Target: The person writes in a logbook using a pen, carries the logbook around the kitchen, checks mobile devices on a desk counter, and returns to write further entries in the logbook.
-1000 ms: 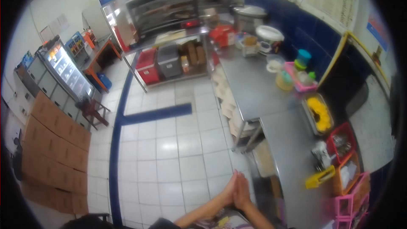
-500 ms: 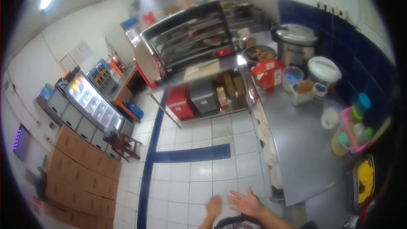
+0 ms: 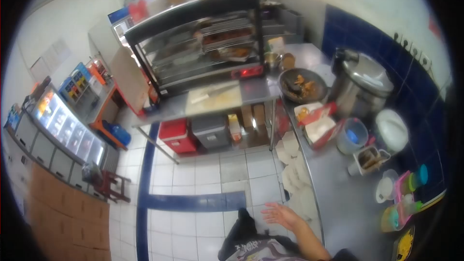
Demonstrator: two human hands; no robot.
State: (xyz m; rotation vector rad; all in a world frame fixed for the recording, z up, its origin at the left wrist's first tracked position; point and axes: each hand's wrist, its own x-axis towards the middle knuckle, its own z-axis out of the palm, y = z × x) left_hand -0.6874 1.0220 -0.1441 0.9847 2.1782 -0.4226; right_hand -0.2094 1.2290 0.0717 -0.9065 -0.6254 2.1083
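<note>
My right hand is low in the view, right of centre, fingers apart and nothing in it. It hangs over the white floor, left of the steel counter, touching nothing. My left hand is out of view. Ahead on the counter are a dark pan of browned food, a red and white box, a clear tub with something blue in it, and a large lidded steel pot.
A glass display cabinet stands ahead, with a cutting board before it. Below are a red cooler and a grey one. A dark red stool and stacked cartons are at left.
My hands, together one second ago, have come apart. My left hand has left the view. The cabinet and the far end of the counter now appear closer.
</note>
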